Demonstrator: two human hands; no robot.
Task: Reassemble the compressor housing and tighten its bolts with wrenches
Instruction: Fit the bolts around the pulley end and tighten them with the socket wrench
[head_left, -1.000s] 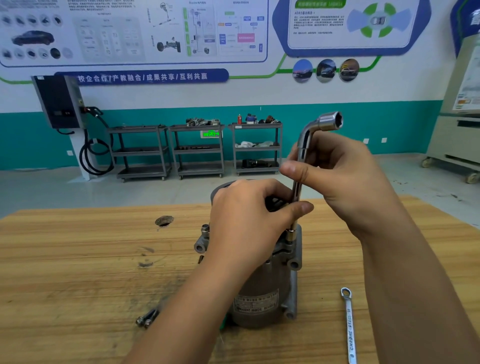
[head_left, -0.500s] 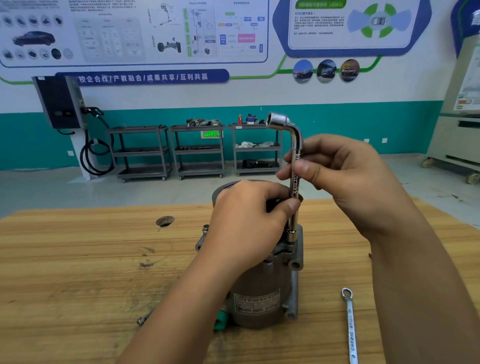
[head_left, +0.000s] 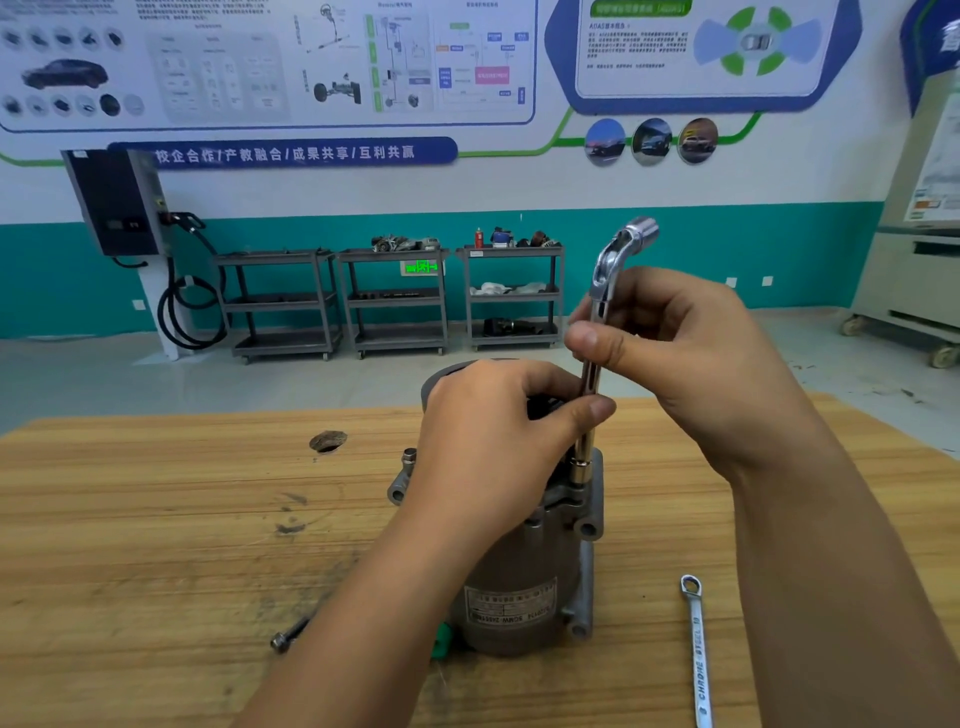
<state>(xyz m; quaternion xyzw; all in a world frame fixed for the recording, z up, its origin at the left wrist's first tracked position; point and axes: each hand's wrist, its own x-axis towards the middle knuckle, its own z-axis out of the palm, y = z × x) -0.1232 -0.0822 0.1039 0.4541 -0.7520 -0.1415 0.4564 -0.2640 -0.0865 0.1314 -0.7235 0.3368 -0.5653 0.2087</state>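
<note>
Compressor (head_left: 524, 571) stands upright mid-tabletop (head_left: 156, 545), label facing the camera. An L-shaped socket wrench (head_left: 604, 275) stands upright, its lower socket seated on a bolt point at the housing's top right edge and its bent end up. Right hand (head_left: 685, 364): fingers and thumb pinch the wrench shaft high up. Left hand (head_left: 488, 457): fingers curled over the compressor top, thumb against the shaft lower down. A spanner (head_left: 696, 649) lies flat to the right. A loose bolt (head_left: 288, 636) lies to the left, near the base.

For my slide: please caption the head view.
Left hand and right hand hold an L-shaped wrench upright on the compressor.
</note>
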